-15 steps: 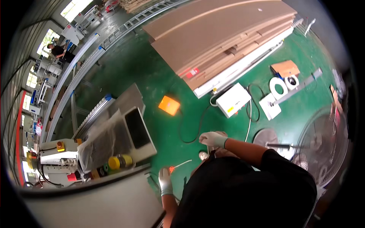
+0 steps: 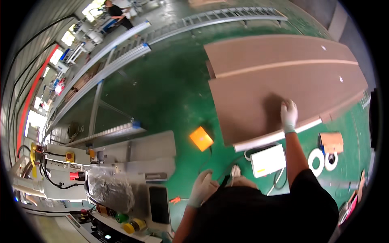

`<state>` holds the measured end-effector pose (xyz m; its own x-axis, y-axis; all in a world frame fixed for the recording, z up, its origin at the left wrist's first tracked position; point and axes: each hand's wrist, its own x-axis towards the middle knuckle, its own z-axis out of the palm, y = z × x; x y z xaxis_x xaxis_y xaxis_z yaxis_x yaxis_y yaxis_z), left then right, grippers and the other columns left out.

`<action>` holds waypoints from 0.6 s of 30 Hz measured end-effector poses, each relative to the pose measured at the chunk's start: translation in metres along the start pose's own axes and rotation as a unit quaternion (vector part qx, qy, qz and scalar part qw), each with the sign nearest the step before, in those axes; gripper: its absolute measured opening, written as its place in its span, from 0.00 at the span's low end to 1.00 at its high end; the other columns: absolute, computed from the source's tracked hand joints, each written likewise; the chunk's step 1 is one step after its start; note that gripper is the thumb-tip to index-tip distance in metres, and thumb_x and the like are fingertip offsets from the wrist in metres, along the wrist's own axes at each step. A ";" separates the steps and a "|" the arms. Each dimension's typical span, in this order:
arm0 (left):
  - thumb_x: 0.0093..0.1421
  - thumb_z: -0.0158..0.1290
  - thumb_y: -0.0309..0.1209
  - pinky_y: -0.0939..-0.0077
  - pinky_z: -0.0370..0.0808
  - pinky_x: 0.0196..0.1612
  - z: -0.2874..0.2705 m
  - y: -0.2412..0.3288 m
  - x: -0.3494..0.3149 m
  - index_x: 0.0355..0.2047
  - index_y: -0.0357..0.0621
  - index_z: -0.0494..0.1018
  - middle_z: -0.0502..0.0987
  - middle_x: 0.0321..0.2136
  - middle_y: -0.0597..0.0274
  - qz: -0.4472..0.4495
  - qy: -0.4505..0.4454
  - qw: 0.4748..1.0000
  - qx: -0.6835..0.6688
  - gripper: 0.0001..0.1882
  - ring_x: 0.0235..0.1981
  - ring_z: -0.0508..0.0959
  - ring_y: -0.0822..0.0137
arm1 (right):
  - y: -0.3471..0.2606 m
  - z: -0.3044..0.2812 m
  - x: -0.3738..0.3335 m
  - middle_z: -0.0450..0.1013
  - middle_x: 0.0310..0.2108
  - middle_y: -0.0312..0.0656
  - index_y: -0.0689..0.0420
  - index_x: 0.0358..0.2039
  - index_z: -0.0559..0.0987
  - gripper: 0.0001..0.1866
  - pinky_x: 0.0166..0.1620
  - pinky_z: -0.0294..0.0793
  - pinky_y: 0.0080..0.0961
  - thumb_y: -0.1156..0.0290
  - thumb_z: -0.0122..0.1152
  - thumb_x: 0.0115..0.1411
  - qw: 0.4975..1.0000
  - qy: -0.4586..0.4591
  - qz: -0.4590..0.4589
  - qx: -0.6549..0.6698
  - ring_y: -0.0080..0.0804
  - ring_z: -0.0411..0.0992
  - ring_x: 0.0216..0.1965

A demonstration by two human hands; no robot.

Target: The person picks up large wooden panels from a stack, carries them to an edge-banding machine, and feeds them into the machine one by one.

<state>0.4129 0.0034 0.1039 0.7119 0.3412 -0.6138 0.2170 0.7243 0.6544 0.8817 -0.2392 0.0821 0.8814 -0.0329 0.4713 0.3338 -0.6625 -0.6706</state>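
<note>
My right hand [image 2: 289, 115], in a white glove, reaches out over the near part of a stack of brown cardboard sheets [image 2: 251, 103]. Its fingers are slightly bent and hold nothing I can see; a shadow falls on the board beside it. Whether it touches the sheet I cannot tell. My left hand [image 2: 204, 187], also gloved, hangs close to my body with loosely bent fingers and thumb apart, nothing visible in it. Left of it lies a screwdriver [image 2: 175, 200] with an orange handle. Beyond it on the green floor sits an orange-yellow box [image 2: 201, 139] with a cable.
A white box [image 2: 268, 160] with cables stands before the stack. White rolls [image 2: 316, 162] and a cardboard piece [image 2: 331, 142] lie to the right. At left is a machine with a dark panel [image 2: 159, 205] and a yellow-lidded jar [image 2: 134, 226]. A metal roller frame [image 2: 109, 65] runs behind; a person [image 2: 117, 14] stands farther off.
My view has swung and moved closer to the cardboard stack. My right arm has stretched forward from beside my body to over the sheets. My left hand has come up nearer my body.
</note>
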 end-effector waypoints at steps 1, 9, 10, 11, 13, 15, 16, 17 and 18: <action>0.73 0.50 0.35 0.79 0.73 0.50 0.023 0.026 0.034 0.63 0.29 0.66 0.77 0.48 0.54 0.058 0.006 0.995 0.083 0.25 0.47 0.77 0.69 | 0.012 -0.001 0.019 0.77 0.53 0.49 0.55 0.53 0.81 0.19 0.61 0.71 0.45 0.60 0.63 0.64 0.994 -0.042 0.022 -0.097 0.50 0.73 0.57; 0.69 0.56 0.36 0.65 0.65 0.67 0.158 0.139 0.257 0.69 0.29 0.59 0.69 0.65 0.44 0.212 0.092 0.933 0.275 0.35 0.66 0.69 0.53 | 0.016 0.003 0.054 0.65 0.70 0.45 0.51 0.66 0.72 0.30 0.73 0.54 0.51 0.51 0.57 0.68 0.915 -0.086 0.115 -0.376 0.45 0.61 0.72; 0.68 0.58 0.34 0.65 0.66 0.67 0.172 0.140 0.266 0.69 0.30 0.59 0.70 0.64 0.45 0.241 0.084 0.936 0.241 0.35 0.65 0.71 0.53 | 0.017 0.004 0.055 0.65 0.70 0.45 0.51 0.66 0.72 0.30 0.72 0.55 0.51 0.51 0.57 0.68 0.909 -0.073 0.123 -0.392 0.46 0.61 0.71; 0.67 0.58 0.31 0.66 0.68 0.64 0.178 0.143 0.271 0.67 0.31 0.61 0.72 0.62 0.49 0.170 0.081 0.966 0.177 0.32 0.61 0.73 0.57 | 0.016 0.004 0.056 0.64 0.70 0.46 0.51 0.66 0.72 0.30 0.73 0.54 0.51 0.52 0.56 0.68 0.907 -0.078 0.133 -0.393 0.46 0.61 0.71; 0.68 0.56 0.28 0.67 0.70 0.62 0.156 0.126 0.299 0.64 0.33 0.65 0.74 0.58 0.56 0.132 0.030 0.988 0.074 0.27 0.57 0.74 0.61 | 0.015 0.006 0.061 0.64 0.71 0.46 0.52 0.68 0.70 0.30 0.73 0.54 0.50 0.54 0.58 0.68 0.907 -0.080 0.141 -0.389 0.47 0.60 0.72; 0.68 0.57 0.30 0.66 0.73 0.59 0.140 0.117 0.315 0.64 0.35 0.66 0.75 0.58 0.57 0.023 -0.046 0.999 -0.012 0.26 0.56 0.75 0.62 | 0.013 0.003 0.063 0.64 0.71 0.47 0.53 0.69 0.69 0.31 0.74 0.54 0.47 0.56 0.59 0.68 0.903 -0.081 0.153 -0.394 0.47 0.59 0.72; 0.68 0.57 0.30 0.66 0.73 0.59 0.131 0.113 0.321 0.64 0.35 0.66 0.75 0.58 0.57 0.015 -0.053 0.998 -0.003 0.26 0.56 0.75 0.62 | 0.009 0.004 0.064 0.64 0.71 0.47 0.53 0.69 0.69 0.31 0.74 0.54 0.47 0.56 0.59 0.68 0.899 -0.078 0.166 -0.398 0.47 0.59 0.72; 0.70 0.55 0.33 0.63 0.75 0.59 0.124 0.108 0.327 0.64 0.36 0.67 0.75 0.57 0.55 -0.055 -0.048 0.997 -0.023 0.25 0.56 0.76 0.59 | 0.006 0.005 0.065 0.64 0.71 0.47 0.54 0.69 0.69 0.31 0.74 0.54 0.46 0.57 0.59 0.68 0.900 -0.081 0.163 -0.397 0.48 0.59 0.73; 0.72 0.53 0.36 0.60 0.76 0.59 0.125 0.107 0.332 0.63 0.36 0.67 0.76 0.57 0.53 -0.123 -0.043 0.991 -0.043 0.24 0.55 0.78 0.57 | 0.006 0.006 0.066 0.63 0.71 0.48 0.54 0.69 0.69 0.31 0.74 0.54 0.45 0.58 0.59 0.68 0.900 -0.083 0.158 -0.396 0.48 0.58 0.73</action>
<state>0.7563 0.1192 0.0249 0.6997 0.0980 -0.7076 0.3361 0.8289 0.4472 0.9441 -0.2413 0.1060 0.9502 -0.2454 0.1921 -0.2287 -0.9678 -0.1054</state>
